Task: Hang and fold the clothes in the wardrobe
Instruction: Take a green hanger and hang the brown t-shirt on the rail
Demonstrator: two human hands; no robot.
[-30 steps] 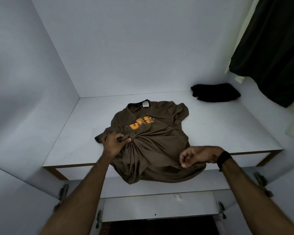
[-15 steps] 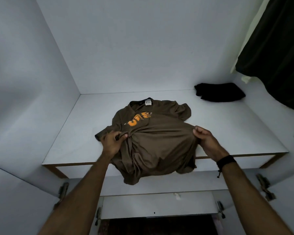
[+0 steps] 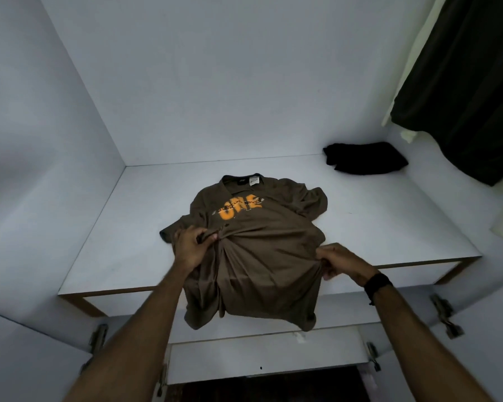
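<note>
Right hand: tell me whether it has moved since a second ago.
Yes. The right hand went from the shelf's front edge onto the brown T-shirt, gripping it.

Dim, bluish light; wide-angle edge distortion

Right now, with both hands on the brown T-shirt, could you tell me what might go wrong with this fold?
The brown T-shirt hangs well over the shelf front edge, so letting go could let it slide off. The left hand grips a twisted bunch of cloth, and the right hand pinches the other side; folding now would likely trap those creases. One sleeve is crumpled near the collar and may end up folded in unevenly.
</note>
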